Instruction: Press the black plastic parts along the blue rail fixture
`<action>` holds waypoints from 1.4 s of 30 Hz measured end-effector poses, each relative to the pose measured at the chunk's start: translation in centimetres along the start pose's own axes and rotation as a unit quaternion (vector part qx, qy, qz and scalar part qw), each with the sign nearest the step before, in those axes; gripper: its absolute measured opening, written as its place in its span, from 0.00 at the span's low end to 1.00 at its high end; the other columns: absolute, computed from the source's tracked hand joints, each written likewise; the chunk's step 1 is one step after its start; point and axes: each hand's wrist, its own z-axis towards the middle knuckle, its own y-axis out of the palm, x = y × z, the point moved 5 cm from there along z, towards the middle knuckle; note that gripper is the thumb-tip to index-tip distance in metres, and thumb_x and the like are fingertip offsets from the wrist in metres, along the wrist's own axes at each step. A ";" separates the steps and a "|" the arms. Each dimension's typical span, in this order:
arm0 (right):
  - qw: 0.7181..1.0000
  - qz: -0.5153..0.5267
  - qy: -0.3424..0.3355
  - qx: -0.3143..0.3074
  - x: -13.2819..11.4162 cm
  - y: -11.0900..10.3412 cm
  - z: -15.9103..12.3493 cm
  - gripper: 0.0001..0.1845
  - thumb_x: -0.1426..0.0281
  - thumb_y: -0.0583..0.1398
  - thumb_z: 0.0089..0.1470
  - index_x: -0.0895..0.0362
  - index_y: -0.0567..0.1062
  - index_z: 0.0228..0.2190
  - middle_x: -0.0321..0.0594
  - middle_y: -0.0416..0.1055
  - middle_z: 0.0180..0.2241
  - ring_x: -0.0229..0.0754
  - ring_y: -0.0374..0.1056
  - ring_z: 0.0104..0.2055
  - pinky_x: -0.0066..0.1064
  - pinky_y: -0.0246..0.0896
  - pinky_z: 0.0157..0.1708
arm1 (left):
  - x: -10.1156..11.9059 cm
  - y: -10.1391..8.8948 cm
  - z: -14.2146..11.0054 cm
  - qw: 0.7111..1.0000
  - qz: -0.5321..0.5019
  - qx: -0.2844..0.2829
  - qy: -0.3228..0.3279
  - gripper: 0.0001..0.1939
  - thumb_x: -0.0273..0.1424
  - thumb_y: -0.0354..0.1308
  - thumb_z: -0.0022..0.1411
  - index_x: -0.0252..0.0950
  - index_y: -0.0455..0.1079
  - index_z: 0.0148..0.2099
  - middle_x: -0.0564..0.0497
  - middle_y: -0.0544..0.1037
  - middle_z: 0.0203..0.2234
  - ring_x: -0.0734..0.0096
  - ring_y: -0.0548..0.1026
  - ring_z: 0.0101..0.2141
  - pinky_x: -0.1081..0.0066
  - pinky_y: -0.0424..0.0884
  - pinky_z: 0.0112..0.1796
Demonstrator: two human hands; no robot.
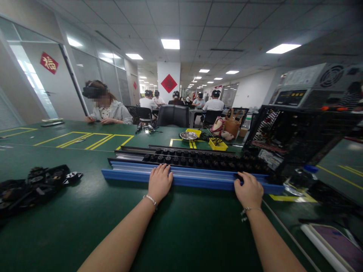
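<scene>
A long blue channel rail (198, 180) lies crosswise on the green table in front of me. Near the middle of its length, my left hand (160, 183) is draped over the rail, thumb at the side and fingers curved across the top. Toward the right end, my right hand (250, 189) bends over the rail with its fingers curled. A small black piece (237, 176) shows by my right index finger and thumb, partly hidden. Right behind the blue rail are dark rails holding rows of round black parts (195, 156).
Black parts (36, 185) are heaped at left. An open computer case (297, 128) carries power supplies on top at right. A blue-capped bottle (303, 179) and phone (334, 245) are nearby. A metal bowl (188, 136) and yellow tray (217, 144) stand behind. A co-worker (109, 107) sits across.
</scene>
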 end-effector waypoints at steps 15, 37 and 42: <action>0.999 0.001 -0.033 -0.001 -0.9 -0.1 -0.2 0.18 0.67 0.50 0.50 0.56 0.74 0.41 0.45 0.68 0.46 0.48 0.63 0.45 0.42 0.53 0.48 | 0.2 -0.2 -0.1 1.000 0.007 0.006 0.004 0.21 0.36 0.42 0.64 0.36 0.68 0.54 0.45 0.70 0.53 0.58 0.64 0.55 0.56 0.57 0.55; 0.998 0.014 -0.058 -0.013 -1.4 0.3 -0.4 0.18 0.67 0.51 0.51 0.55 0.74 0.41 0.44 0.68 0.46 0.48 0.63 0.46 0.43 0.52 0.50 | 0.1 -0.1 0.0 1.000 0.001 0.002 0.000 0.21 0.36 0.42 0.64 0.38 0.67 0.54 0.46 0.70 0.53 0.59 0.63 0.55 0.56 0.56 0.55; 0.997 0.015 -0.075 -0.016 -1.7 0.4 -0.4 0.18 0.67 0.51 0.51 0.56 0.74 0.41 0.45 0.68 0.45 0.47 0.63 0.46 0.42 0.53 0.49 | 0.2 -0.2 -0.1 1.000 0.008 0.007 0.003 0.21 0.36 0.42 0.64 0.38 0.68 0.54 0.46 0.71 0.52 0.59 0.64 0.55 0.57 0.57 0.55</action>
